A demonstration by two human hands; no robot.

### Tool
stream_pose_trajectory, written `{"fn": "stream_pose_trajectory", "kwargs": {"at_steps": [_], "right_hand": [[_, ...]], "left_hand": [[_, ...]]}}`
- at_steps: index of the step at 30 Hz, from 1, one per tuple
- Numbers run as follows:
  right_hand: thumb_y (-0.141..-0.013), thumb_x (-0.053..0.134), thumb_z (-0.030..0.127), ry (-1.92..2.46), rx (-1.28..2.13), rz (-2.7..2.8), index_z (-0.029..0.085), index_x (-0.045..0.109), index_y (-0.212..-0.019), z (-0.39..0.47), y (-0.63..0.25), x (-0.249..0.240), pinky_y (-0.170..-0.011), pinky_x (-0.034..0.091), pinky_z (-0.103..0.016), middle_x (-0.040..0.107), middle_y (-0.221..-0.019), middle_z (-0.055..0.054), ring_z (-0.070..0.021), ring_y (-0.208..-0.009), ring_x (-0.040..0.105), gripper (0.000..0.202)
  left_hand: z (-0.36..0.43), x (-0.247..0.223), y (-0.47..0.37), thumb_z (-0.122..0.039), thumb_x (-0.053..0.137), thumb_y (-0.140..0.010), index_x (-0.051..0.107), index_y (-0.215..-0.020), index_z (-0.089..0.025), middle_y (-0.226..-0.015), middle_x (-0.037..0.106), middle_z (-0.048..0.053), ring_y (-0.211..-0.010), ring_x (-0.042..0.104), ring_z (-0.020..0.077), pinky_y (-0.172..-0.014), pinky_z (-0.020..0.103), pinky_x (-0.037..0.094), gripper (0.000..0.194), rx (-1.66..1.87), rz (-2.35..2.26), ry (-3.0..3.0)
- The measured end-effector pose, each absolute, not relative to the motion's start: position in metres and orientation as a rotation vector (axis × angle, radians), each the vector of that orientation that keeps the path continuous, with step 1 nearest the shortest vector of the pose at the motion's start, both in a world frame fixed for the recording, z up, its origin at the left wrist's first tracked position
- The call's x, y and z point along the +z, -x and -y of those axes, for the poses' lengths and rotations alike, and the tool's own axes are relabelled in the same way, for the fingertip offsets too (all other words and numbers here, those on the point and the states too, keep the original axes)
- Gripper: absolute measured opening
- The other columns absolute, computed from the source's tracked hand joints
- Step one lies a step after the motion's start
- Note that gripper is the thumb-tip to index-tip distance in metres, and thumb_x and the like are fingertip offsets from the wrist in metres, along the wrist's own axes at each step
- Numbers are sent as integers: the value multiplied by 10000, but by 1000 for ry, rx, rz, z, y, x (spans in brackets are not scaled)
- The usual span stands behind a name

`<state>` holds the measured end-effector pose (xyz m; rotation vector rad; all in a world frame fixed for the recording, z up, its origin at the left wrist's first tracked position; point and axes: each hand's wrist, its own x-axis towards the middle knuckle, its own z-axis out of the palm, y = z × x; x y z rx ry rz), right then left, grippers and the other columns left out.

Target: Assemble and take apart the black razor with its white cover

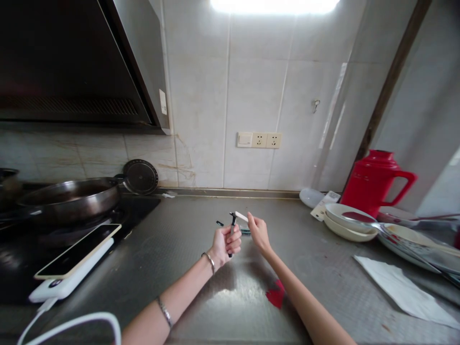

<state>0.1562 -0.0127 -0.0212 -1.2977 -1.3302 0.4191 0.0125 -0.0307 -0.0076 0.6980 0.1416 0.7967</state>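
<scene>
My left hand (227, 242) is wrapped round the dark handle of a small razor-like tool (233, 225), held upright with its head at the top. In my right hand (258, 231) is a thin white stick (241, 217), pinched at its right end. The stick's left end points at the tool's head and looks close to it or touching it. On the steel counter behind my hands lie a small black piece (220, 223) and a partly hidden greenish item (246, 231).
A pan (72, 196) sits on the stove at left, before it a phone (81, 251) on a white power bank (72, 282). At right are a red thermos (370, 184), stacked bowls (348, 232) and a white napkin (402, 287). Something red (276, 294) shows beside my right forearm.
</scene>
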Motion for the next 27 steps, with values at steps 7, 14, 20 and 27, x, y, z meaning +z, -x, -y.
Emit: {"fn": "stream_pose_trajectory", "kwargs": {"at_steps": [7,14,20,27], "right_hand": [[-792,344,612,1280,369,1295,203,311,-499,13,-161,-20,-473,185,-239,279,-487,37,-95,-486,249,504],[-799,342,552,1277,424,1254,201,340,-498,10,-158,-21,-470,209,-239,289,-472,39,-99,-473,269,462],[-753,395,473,1354,365,1247,194,370,-470,9,-176,-12,-472,217,-229,306,-452,40,-101,-480,298,398],[-725,475,438,1382,144,1316,183,409,-489,29,-201,24,-499,254,-216,348,-472,42,-98,-512,335,353]], "left_hand": [[30,-4,-9,-224,472,-789,407,-661,-175,-443,147,-95,-321,28,36,-292,139,93,152,760,-127,-681],[32,-3,-11,-242,455,-786,419,-660,-173,-444,151,-94,-324,32,36,-298,144,78,148,764,-165,-743],[29,2,-8,-368,429,-817,483,-628,-159,-420,196,-86,-317,123,39,-329,174,127,287,833,-260,-951],[18,-7,-12,-668,328,-783,485,-433,-166,-350,307,-36,-319,234,53,-381,222,154,632,1010,-637,-1385]]}}
